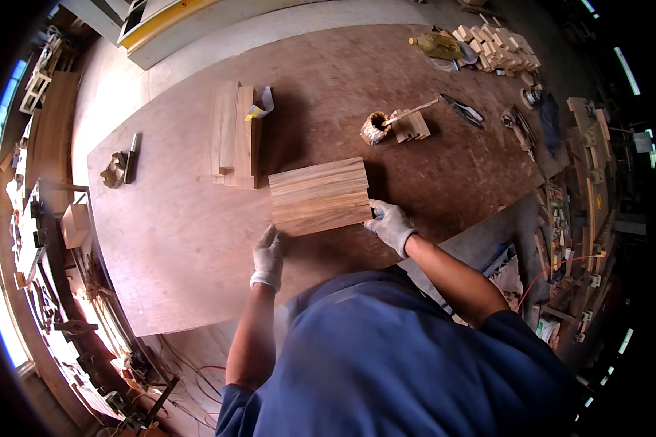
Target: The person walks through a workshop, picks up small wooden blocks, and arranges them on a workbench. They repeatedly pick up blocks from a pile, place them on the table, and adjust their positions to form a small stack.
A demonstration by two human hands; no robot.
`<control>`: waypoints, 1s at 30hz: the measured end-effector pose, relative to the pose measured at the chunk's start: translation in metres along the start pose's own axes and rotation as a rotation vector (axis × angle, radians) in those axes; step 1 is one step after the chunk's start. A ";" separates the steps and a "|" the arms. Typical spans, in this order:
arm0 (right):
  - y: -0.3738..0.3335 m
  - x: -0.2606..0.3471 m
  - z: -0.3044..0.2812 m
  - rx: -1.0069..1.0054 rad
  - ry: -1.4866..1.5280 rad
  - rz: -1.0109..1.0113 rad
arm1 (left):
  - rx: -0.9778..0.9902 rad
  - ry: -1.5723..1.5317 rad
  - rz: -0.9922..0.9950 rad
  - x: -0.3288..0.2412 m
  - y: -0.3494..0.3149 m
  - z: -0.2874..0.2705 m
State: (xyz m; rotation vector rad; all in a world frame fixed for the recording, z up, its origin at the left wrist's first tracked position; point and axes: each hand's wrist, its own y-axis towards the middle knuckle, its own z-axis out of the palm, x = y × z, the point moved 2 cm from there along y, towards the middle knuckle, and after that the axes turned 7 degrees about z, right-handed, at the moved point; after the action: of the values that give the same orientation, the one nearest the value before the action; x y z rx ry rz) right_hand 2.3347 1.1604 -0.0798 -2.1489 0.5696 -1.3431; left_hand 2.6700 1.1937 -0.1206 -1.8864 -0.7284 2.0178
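Observation:
A wooden panel point(319, 197) with striped light and dark grain, seemingly made of several strips side by side, is between my hands over the table. My right hand point(391, 227), in a pale work glove, grips its right edge near the lower corner, thumb and fingers closed on it. My left hand point(268, 261), also gloved, has its fingers together at the panel's lower left corner; its grip is partly hidden. Just beyond on the left stand long wooden boards point(227, 135) side by side, a grey and yellow strip point(260, 105) lying on top.
A glue-crusted pot point(375, 129) with a stick point(415, 111) stands beside small wood pieces point(413, 128). Pliers-like tools point(462, 111) lie farther right. A yellowish bottle point(435, 46) and piled wooden blocks point(499, 49) occupy the far right. A dark-handled tool point(132, 158) lies left.

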 end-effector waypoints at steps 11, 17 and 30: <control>0.029 0.024 -0.023 -0.170 -0.266 0.014 | -0.061 0.817 0.240 -0.057 0.014 0.010; 0.050 0.051 -0.012 -0.188 -0.106 -0.054 | -0.090 0.512 0.179 -0.050 0.028 0.058; 0.069 0.051 -0.002 -0.063 -0.212 0.067 | -0.124 0.247 0.224 -0.056 0.051 0.053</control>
State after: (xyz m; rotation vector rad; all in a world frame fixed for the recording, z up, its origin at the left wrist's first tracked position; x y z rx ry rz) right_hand 2.3495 1.0759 -0.0887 -2.2659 0.5997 -1.0582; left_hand 2.6300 1.1129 -0.0999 -2.3292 -0.6115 1.8492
